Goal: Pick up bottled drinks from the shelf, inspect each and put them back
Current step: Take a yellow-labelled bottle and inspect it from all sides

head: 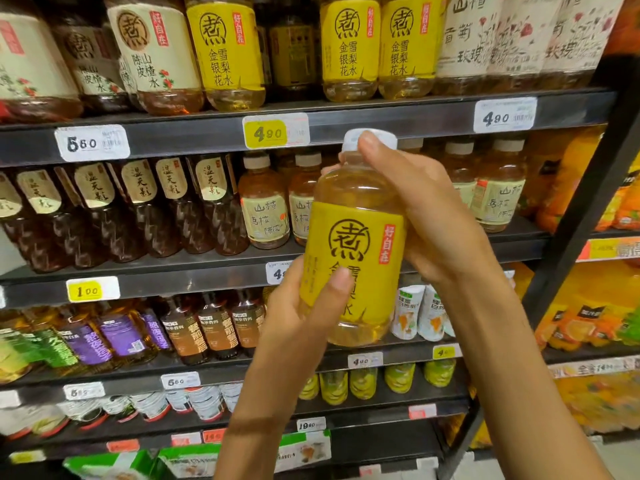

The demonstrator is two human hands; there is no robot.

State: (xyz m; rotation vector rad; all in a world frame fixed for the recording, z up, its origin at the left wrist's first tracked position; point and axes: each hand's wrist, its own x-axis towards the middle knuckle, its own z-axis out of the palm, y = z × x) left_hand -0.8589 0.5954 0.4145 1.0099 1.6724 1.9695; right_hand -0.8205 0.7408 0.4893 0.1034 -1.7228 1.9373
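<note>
Yellow-labelled clear plastic bottle (pixel 353 251): my left hand (pixel 298 306) grips its base, right hand (pixel 426 216) clasps its shoulder; full, heavy, probably slippery.

a clear plastic bottle with pale yellow drink, yellow label and white cap (pixel 353 244) is upright, slightly tilted, in front of the dark metal shelf (pixel 207 133), away from its rows. the cap is on. more yellow-label bottles (pixel 377 46) stand upright on the top shelf, side by side.
</note>
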